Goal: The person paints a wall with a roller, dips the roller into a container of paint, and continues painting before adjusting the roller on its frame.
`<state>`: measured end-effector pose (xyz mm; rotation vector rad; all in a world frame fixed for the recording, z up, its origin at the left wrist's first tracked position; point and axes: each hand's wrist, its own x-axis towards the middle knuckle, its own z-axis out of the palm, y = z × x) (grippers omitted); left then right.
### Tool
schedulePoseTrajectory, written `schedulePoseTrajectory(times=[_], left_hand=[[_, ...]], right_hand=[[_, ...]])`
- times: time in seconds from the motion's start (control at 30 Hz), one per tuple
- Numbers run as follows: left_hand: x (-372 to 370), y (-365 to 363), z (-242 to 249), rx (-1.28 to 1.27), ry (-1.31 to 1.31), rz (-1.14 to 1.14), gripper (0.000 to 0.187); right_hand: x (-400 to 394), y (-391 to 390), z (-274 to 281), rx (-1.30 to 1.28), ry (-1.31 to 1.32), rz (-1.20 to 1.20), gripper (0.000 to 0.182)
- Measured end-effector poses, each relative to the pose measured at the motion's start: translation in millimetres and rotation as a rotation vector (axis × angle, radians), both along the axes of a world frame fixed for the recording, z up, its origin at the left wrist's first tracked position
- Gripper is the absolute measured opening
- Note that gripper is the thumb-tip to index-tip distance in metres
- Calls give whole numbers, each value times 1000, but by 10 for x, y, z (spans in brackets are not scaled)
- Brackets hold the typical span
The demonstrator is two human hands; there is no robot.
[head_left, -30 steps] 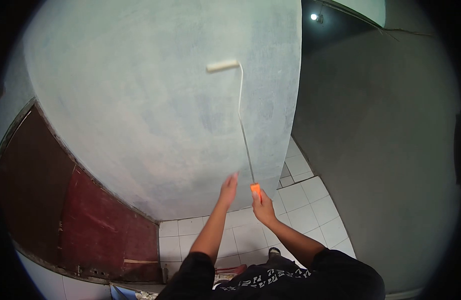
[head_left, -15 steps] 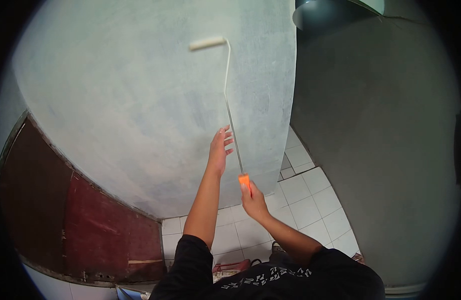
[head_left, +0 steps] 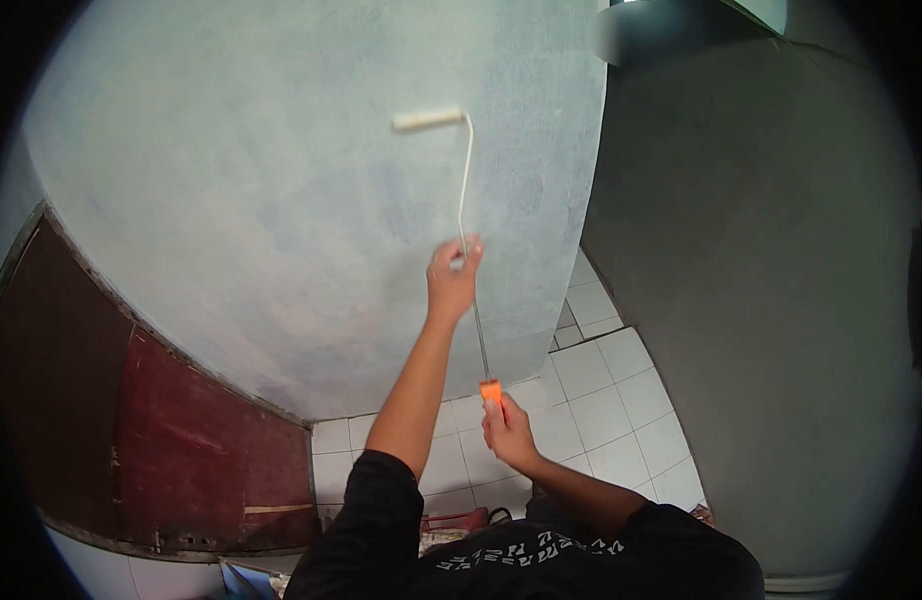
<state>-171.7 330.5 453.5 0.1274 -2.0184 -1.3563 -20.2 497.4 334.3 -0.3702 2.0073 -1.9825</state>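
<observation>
A paint roller (head_left: 428, 120) with a narrow white sleeve lies against the pale, patchy wall (head_left: 281, 200), its long thin rod running down toward me. My right hand (head_left: 509, 435) is closed round the orange handle (head_left: 491, 390) at the rod's lower end. Higher up, my left hand (head_left: 455, 278) has its fingers closed about the rod, just below the bend; they are slightly blurred. Part of the handle is hidden inside my right hand.
On the right stands a dark grey wall (head_left: 761, 300). A dark red and brown panel (head_left: 211, 440) is at the lower left. White floor tiles (head_left: 611, 400) lie below, with a reddish object (head_left: 461, 520) near my body.
The roller has come lower in view, and my right hand has lowered with its handle. My left hand, beside the rod with fingers spread before, has closed on it.
</observation>
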Motion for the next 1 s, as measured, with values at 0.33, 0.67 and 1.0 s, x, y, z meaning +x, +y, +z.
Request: schedulePoseTrajectory(times=[0.33, 0.67, 1.0], left_hand=[[293, 100, 231, -183, 132, 143, 55], [840, 466, -2240, -57, -214, 100, 42], [552, 295, -757, -19, -45, 148, 37]], right_hand=[[-55, -97, 366, -91, -134, 63, 31], [668, 544, -1337, 194, -281, -40, 34], [266, 89, -506, -78, -20, -33, 30]])
